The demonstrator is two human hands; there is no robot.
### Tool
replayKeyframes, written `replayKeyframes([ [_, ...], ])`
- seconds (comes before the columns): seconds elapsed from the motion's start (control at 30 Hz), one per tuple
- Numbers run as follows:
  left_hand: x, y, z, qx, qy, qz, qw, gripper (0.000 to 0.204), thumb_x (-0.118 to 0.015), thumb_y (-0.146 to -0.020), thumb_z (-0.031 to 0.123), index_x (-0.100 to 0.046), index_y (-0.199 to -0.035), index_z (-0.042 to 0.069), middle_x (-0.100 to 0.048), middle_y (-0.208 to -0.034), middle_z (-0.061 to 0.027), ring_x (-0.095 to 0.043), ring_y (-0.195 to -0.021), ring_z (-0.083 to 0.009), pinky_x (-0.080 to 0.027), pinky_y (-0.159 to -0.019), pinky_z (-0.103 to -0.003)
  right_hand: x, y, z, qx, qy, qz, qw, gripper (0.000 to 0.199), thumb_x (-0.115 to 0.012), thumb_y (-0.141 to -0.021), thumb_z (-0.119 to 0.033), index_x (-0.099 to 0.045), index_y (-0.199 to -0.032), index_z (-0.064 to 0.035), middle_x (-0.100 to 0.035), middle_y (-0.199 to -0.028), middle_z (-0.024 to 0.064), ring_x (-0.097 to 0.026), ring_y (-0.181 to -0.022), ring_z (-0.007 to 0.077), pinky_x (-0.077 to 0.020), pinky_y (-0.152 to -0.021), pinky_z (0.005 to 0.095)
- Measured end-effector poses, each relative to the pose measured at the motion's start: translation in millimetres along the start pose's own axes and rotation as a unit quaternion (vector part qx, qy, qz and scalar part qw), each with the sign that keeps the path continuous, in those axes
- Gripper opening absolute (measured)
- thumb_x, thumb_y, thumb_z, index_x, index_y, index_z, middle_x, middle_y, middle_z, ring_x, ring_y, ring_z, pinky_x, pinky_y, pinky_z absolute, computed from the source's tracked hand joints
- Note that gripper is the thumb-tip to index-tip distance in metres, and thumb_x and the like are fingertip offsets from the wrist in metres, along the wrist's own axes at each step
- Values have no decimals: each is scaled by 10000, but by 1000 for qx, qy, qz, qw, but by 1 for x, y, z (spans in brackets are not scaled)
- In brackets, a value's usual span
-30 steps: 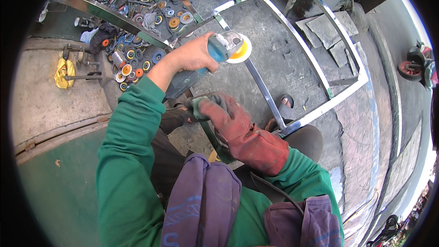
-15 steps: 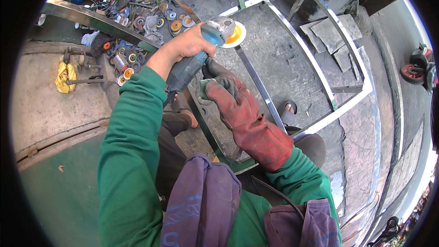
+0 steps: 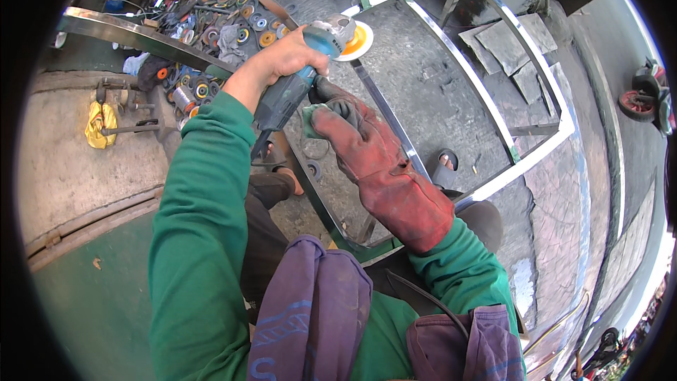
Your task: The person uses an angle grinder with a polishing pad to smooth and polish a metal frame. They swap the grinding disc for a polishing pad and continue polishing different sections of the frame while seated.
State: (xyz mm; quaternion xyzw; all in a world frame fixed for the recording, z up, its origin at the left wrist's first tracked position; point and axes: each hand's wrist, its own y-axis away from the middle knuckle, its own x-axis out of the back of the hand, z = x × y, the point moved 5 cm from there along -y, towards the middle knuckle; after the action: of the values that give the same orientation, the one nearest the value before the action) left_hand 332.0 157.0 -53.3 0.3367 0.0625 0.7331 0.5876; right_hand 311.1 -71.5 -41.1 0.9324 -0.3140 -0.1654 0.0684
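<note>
My bare left hand (image 3: 288, 58) is wrapped round the front of a teal and dark angle grinder (image 3: 282, 99). A white disc with a yellow-orange centre (image 3: 357, 41) is fitted to the grinder's head, over the end of a square metal bar (image 3: 384, 109). My right hand (image 3: 356, 130), in a worn red leather glove, is closed just below the grinder, close to its body. A small green piece (image 3: 309, 121) shows at the gloved fingertips; its kind I cannot make out. Around the bar lies a shiny welded metal frame (image 3: 486, 109).
Many used discs (image 3: 243, 34) lie on the floor at the far left. A clamp-like metal tool with yellow wrapping (image 3: 101, 125) rests on the left ledge. Flat grey slabs (image 3: 511, 46) lie beyond the frame. Feet in sandals (image 3: 444, 167) are between the bars. A red wheel (image 3: 636, 104) stands far right.
The grinder and both hands have shifted slightly up and left in view, and the disc looks a little more tilted. Both hands keep their grip.
</note>
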Motion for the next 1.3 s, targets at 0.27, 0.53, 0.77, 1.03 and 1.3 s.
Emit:
replayKeyframes([
  [0.27, -6, 11, -2, 3, 17, -22, 1000, 751, -852, -650, 72, -584, -1350, 20, -684, -1047, -73, -659, -986, -215, -534, -909, -360, 0, 10, -11, -18, 1, -18, 1000, 610, -676, -1012, -361, -577, -1490, 6, -711, -1078, 103, -640, -935, 146, -533, -842, 332],
  [0.53, 4, 13, -8, 6, 11, 35, 999, 779, -859, -641, 66, -579, -1366, 18, -681, -1091, -73, -650, -1042, -217, -518, -950, -357, -4, 1, -9, -46, 16, -10, 999, 635, -669, -1007, -397, -574, -1521, -37, -724, -1107, 120, -661, -909, 162, -548, -822, 344],
  [0.77, 6, 2, -13, 3, 12, 25, 1000, 775, -863, -635, 77, -582, -1356, 22, -680, -1100, -75, -652, -1053, -224, -532, -938, -376, -5, -7, 6, -48, -29, -4, 998, 710, -701, -986, -414, -551, -1543, -1, -722, -1297, 168, -671, -1177, 219, -513, -1036, 369],
  [1.03, 4, 2, -6, 15, 1, 3, 1000, 778, -854, -641, 109, -585, -1367, 37, -674, -1106, -65, -643, -1058, -224, -514, -970, -364, -4, -7, 8, -27, -36, -3, 999, 694, -699, -995, -418, -560, -1529, 2, -721, -1307, 167, -659, -1243, 231, -485, -1091, 372],
  [1.3, 0, 1, -2, 6, 13, 29, 999, 750, -858, -642, 75, -593, -1342, 31, -679, -1096, -79, -653, -1038, -226, -537, -920, -377, 0, 3, -22, -81, -4, -24, 996, 654, -671, -1006, -410, -579, -1503, 4, -726, -1259, 156, -675, -1096, 218, -533, -967, 369],
])
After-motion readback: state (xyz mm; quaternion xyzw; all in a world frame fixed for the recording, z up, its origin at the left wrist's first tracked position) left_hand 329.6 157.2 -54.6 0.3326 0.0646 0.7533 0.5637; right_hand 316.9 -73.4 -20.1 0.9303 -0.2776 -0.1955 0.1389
